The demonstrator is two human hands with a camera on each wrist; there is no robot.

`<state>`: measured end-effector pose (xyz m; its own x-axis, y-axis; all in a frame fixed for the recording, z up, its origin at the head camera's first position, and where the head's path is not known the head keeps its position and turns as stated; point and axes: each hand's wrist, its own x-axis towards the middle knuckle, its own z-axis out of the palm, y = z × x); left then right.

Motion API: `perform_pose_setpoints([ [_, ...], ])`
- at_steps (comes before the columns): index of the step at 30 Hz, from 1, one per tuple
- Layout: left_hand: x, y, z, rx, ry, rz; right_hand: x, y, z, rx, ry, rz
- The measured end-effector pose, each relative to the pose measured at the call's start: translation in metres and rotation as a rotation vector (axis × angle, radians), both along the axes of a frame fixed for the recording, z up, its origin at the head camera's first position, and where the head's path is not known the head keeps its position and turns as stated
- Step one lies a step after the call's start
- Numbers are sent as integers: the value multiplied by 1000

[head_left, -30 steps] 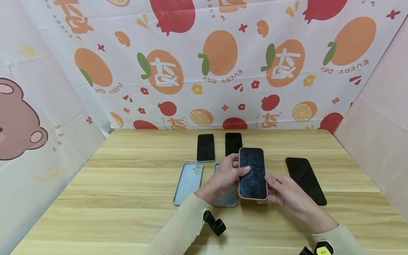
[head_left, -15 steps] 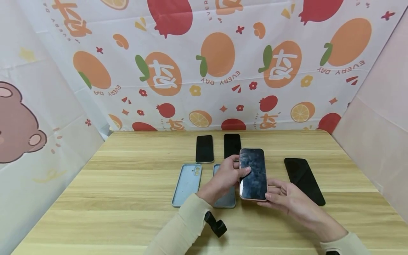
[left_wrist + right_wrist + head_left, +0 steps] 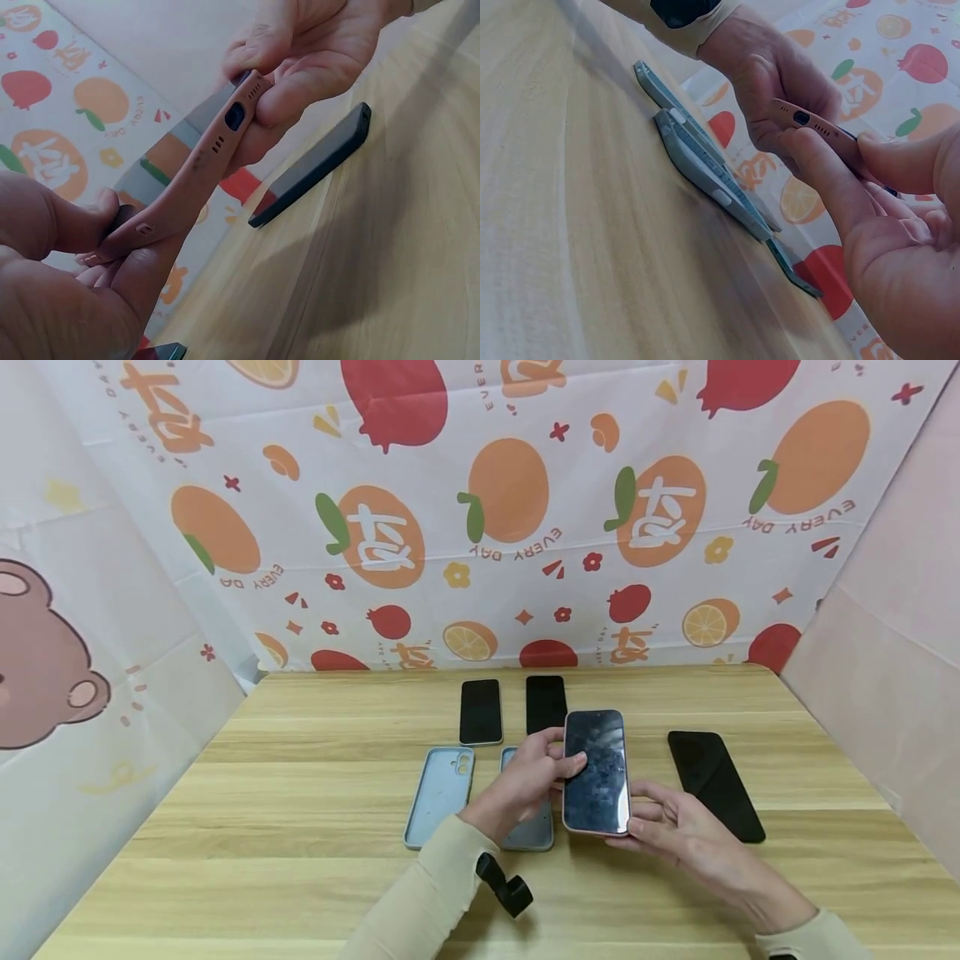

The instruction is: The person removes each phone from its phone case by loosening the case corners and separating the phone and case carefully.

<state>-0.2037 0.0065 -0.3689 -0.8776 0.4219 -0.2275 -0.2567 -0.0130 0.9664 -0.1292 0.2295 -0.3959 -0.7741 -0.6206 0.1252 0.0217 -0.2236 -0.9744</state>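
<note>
Both hands hold a black-screened phone (image 3: 600, 789) in a pink case (image 3: 199, 161), raised over the table with its screen up. My left hand (image 3: 528, 772) grips the left side, thumb over the screen and fingers beneath. At the lower right corner, my right hand (image 3: 686, 835) pinches with its thumb on top and fingers under the case. The left wrist view shows the case's edge bowed, with a port opening and small slots; dark phone corners show above the rim near both thumbs. The phone's back is hidden.
A light blue phone case (image 3: 438, 797) lies left of the hands; a blue-grey case (image 3: 532, 835) is partly under the left hand. Two black phones (image 3: 481, 712) (image 3: 546, 703) lie at the back. Another black phone (image 3: 716, 785) lies at right on the wooden table (image 3: 262, 793).
My right hand has slid from the phone's right side down to its lower right corner, thumb now at that corner. My left hand keeps its hold on the left side.
</note>
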Motion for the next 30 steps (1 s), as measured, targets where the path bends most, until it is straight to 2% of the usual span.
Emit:
perform_pose_setpoints([
  [7, -1, -2, -4, 46, -18, -23, -1, -1, -3, -88, 12, 47],
  [14, -1, -3, -4, 104, -37, -45, 1, -1, -2, -40, -28, -12],
  [21, 1, 0, -4, 85, -30, -39, 1, 2, 2, -1, -48, -33],
  [26, 2, 2, -2, 47, -19, -33, 2, 5, 3, -25, -80, -28],
  [30, 3, 3, -1, 23, -19, -29, 1, 7, 2, -20, -61, -33],
])
